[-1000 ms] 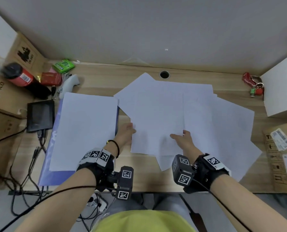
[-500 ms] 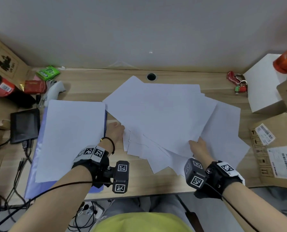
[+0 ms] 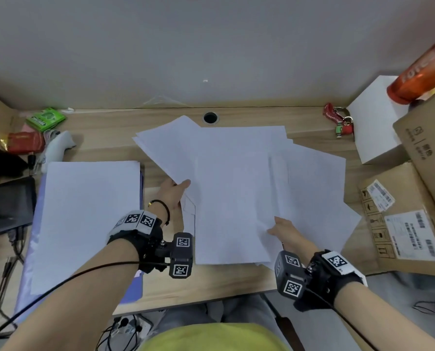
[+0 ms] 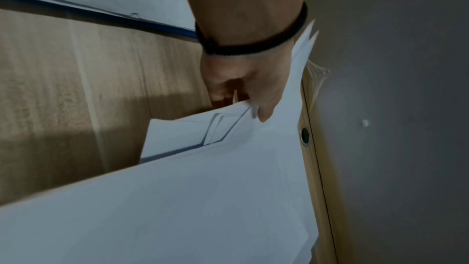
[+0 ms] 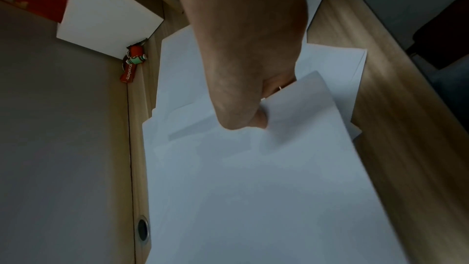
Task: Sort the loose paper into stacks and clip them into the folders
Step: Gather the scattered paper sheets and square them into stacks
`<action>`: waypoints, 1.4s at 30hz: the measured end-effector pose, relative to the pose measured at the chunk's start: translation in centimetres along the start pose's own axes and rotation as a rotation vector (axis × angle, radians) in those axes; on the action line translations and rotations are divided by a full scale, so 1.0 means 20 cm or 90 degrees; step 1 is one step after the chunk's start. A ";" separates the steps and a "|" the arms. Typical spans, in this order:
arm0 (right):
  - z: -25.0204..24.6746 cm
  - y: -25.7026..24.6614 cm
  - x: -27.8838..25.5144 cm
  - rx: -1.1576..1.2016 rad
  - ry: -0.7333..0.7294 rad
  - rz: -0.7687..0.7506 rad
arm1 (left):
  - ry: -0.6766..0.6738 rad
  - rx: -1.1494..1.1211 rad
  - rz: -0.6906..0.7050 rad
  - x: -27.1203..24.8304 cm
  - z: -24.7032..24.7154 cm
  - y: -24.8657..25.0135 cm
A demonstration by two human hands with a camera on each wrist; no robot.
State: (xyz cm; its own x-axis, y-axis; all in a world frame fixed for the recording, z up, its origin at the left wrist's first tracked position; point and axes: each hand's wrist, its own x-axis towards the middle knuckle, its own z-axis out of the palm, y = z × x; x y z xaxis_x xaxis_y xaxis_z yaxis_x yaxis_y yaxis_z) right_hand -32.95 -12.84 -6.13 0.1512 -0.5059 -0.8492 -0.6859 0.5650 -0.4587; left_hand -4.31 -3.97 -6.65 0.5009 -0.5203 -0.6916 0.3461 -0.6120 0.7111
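Note:
Several loose white sheets (image 3: 234, 193) lie fanned over the middle of the wooden desk (image 3: 110, 145). My left hand (image 3: 176, 191) pinches the left edge of the sheets, thumb on top and fingers under; the left wrist view shows the left hand (image 4: 243, 95) with the loose sheets (image 4: 203, 198) lifted off the desk. My right hand (image 3: 281, 229) pinches the sheets near their lower right, thumb on top; the right wrist view shows the right hand (image 5: 253, 111) gripping the loose sheets (image 5: 253, 188). At the left, a neat paper stack (image 3: 84, 219) lies on a blue folder (image 3: 133, 290).
Cardboard boxes (image 3: 409, 219) and a white box (image 3: 378, 122) crowd the right side, with a red keyring (image 3: 336, 120) by the wall. A small black screen (image 3: 10, 205), a white controller (image 3: 57, 148) and snack packets (image 3: 45, 119) sit at the left. A cable hole (image 3: 210, 117) is at the back.
Both hands have gathered the spread sheets toward the centre into a tighter pile. The left hand now pinches the left edge with its thumb on top, and the right hand shifted to the lower right.

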 end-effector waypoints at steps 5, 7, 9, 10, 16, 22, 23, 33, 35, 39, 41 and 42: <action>-0.01 -0.04 -0.06 0.015 0.074 0.002 | 0.009 0.135 0.078 -0.03 0.07 0.06; -0.02 -0.05 -0.06 0.033 0.117 -0.017 | 0.004 0.130 0.134 -0.09 0.09 0.13; -0.03 -0.05 -0.03 0.033 0.128 -0.032 | -0.015 0.114 0.194 -0.20 0.11 0.25; -0.03 -0.05 -0.02 0.037 0.127 -0.033 | -0.026 0.109 0.222 -0.25 0.11 0.30; 0.02 -0.06 -0.07 -0.004 0.146 -0.027 | -0.036 0.085 0.388 -0.52 0.09 0.58; 0.08 -0.06 -0.09 -0.053 0.141 -0.021 | -0.091 0.064 0.473 -0.72 -0.01 0.74; 0.10 -0.07 -0.10 -0.058 0.140 -0.020 | -0.109 0.054 0.481 -0.75 -0.02 0.77; 0.12 -0.07 -0.19 0.020 0.100 -0.064 | -0.171 -0.234 0.575 -0.89 -0.13 0.95; 0.11 -0.05 -0.18 0.046 0.083 -0.061 | -0.124 -0.283 0.533 -0.78 -0.18 0.89; 0.07 -0.02 -0.18 0.064 0.088 -0.070 | -0.009 -0.223 0.362 -0.50 -0.27 0.60; 0.05 -0.01 -0.20 0.080 0.110 -0.081 | 0.063 -0.133 0.256 -0.36 -0.30 0.38; 0.05 -0.01 -0.23 0.084 0.114 -0.089 | 0.094 -0.083 0.219 -0.31 -0.32 0.28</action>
State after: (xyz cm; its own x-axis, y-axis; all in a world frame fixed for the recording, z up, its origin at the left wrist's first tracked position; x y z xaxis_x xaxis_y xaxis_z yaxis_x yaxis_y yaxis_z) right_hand -32.80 -10.06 -2.35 0.1008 -0.6856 -0.7210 -0.5666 0.5561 -0.6081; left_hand -0.34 -0.44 2.44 0.7107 -0.5851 -0.3906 0.2303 -0.3311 0.9151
